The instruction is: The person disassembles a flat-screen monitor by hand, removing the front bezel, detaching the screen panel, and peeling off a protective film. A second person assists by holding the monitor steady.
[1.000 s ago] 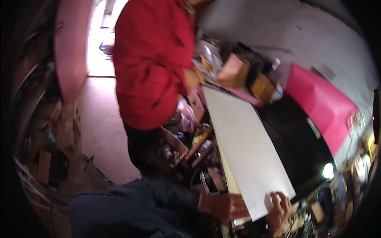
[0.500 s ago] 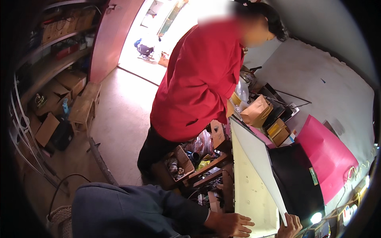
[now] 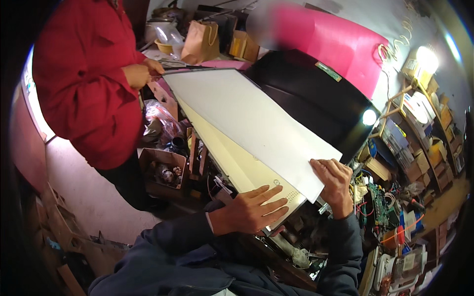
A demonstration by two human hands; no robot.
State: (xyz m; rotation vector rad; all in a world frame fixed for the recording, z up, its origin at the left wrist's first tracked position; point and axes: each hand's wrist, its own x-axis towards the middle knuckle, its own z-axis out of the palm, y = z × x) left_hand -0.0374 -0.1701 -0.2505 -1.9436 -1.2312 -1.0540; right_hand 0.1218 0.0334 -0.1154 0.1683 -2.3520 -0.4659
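Note:
A thin white sheet point(image 3: 247, 113) lies slantwise over a shallow cream-coloured panel point(image 3: 222, 153), whose near strip shows bare with small holes at its right end. My right hand point(image 3: 335, 180) pinches the sheet's near right corner between thumb and fingers. Spread fingers of my left hand point(image 3: 252, 209) rest on the panel's near right end, with nothing in them. At the far left end, another person in a red jacket point(image 3: 89, 93) has a hand point(image 3: 140, 74) close to the panel's corner.
Behind the sheet stands a large black panel point(image 3: 306, 98), and behind that a pink sheet point(image 3: 335, 44). A lit bulb point(image 3: 369, 117) hangs at right, above circuit boards point(image 3: 379, 207) and crowded shelves. A box of small parts point(image 3: 163, 167) sits below left.
My view has swung right and closer to the work, bringing both hands fully into sight. My right hand still holds the sheet's corner; my left still rests on the panel.

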